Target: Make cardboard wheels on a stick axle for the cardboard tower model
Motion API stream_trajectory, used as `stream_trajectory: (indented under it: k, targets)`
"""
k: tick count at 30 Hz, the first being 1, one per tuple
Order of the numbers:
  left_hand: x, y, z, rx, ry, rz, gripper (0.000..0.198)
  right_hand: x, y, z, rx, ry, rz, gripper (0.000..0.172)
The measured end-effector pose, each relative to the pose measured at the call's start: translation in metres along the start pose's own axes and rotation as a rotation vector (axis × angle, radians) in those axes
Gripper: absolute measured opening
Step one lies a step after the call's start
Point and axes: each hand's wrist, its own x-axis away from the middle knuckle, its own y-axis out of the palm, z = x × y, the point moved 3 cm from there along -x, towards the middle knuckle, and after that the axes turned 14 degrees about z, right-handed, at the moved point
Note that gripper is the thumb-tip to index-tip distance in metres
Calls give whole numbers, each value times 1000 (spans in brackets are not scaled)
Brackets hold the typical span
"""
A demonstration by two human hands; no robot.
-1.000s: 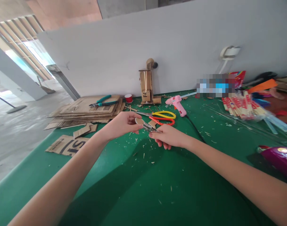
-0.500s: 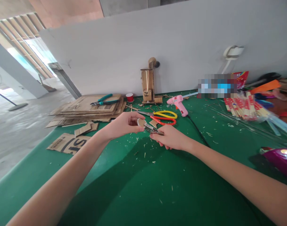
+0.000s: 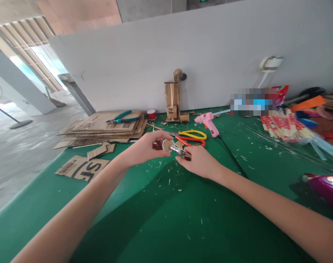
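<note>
Near the middle of the table, my left hand point(image 3: 151, 149) is curled around a small round piece point(image 3: 166, 145) with a brown cardboard-like face and a white rim. My right hand point(image 3: 197, 159) grips a silver metal tool point(image 3: 178, 149) with a row of holes along it, which looks like a utility knife. Its front end meets the right side of the round piece; the very tip is hard to make out. Just behind both hands lie scissors point(image 3: 192, 138) with one yellow and one red handle. A small cardboard scrap is partly hidden beside them.
Pliers point(image 3: 124, 117) rest on stacked cardboard sheets point(image 3: 100, 122) at back left. A red cup point(image 3: 151, 115), a cardboard model point(image 3: 172, 100) and a pink glue gun point(image 3: 208, 122) stand or lie along the wall. Packaged sticks point(image 3: 281, 124) and a purple object point(image 3: 326, 188) are at right.
Both hands and the round piece have shifted slightly right in view. The piece's face shows more, my left thumb sits lower, and the silver tool is tilted differently. The camera view has shifted slightly.
</note>
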Motion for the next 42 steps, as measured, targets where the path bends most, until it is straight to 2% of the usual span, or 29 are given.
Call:
stream_trajectory:
  k: [9, 15, 19, 23, 29, 42]
  targets:
    - [2, 9, -10, 41, 59, 27, 35, 1, -1, 0, 52, -22, 13, 33]
    - [2, 10, -12, -69, 112, 61, 38, -5, -5, 5, 130, -47, 26, 31]
    - [1, 9, -14, -151, 145, 124, 39, -10, -9, 10, 230, -60, 62, 27]
    - [2, 15, -21, -120, 110, 152, 28, -9, -7, 13, 299, -68, 36, 30]
    - [4, 26, -32, 8, 18, 151, 31, -7, -6, 14, 387, -123, 19, 34]
    - [7, 28, -31, -47, 78, 141, 31, -6, -13, 7, 538, -217, 11, 38]
